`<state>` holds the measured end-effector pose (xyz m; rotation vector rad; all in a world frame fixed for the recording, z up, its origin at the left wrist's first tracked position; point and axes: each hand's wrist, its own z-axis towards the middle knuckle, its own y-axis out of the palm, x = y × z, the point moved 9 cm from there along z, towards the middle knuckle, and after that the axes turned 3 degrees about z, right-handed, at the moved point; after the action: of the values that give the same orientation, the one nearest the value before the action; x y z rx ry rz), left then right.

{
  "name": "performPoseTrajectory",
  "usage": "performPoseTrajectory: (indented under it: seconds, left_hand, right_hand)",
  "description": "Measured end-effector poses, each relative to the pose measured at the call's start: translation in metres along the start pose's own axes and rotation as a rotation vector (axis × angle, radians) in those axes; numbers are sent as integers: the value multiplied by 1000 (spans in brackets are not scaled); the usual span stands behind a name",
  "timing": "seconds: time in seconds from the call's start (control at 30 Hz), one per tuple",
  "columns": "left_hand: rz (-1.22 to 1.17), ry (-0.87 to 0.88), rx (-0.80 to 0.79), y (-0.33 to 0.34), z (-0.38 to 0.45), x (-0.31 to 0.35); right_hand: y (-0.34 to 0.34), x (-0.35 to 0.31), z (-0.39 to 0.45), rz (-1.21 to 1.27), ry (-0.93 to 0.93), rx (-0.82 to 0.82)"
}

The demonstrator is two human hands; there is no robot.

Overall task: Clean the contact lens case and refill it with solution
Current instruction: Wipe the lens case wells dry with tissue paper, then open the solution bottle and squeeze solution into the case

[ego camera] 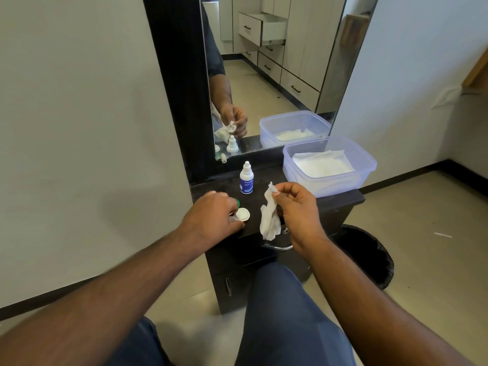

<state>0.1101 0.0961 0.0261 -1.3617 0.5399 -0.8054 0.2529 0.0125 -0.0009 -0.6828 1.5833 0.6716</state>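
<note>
my left hand (211,215) is curling over the lens case (242,214) at frame centre, hiding most of it; my right hand (295,207) is pinching a tissue (269,220).

Both forearms are bare to past the elbow; the hands carry no rings or watch; dark blue trousers (287,313) cover the legs.

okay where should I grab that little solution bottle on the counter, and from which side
Grip the solution bottle around its wide labelled body, not the narrow white cap. It stands upright, apart from the other things. Probably come from the front right: the left hand sits over the lens case at its front left.
</note>
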Motion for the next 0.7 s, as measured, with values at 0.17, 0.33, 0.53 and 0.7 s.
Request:
performPoseTrajectory:
  seconds: [0.17,0.33,0.53,0.7]
  left_hand:
    - [-37,-2,-34,0,-1,-2]
    - [-30,68,-46,-9,4,8]
    - [-80,239,-19,-13,14,56]
    - [-112,384,-22,2,42,121]
  right_hand:
    - [-6,2,1,-1,6,13]
    - [-14,1,0,28,0,16]
    - [-47,-3,-2,48,-24,54]
    - [-122,-8,-7,109,-83,150]
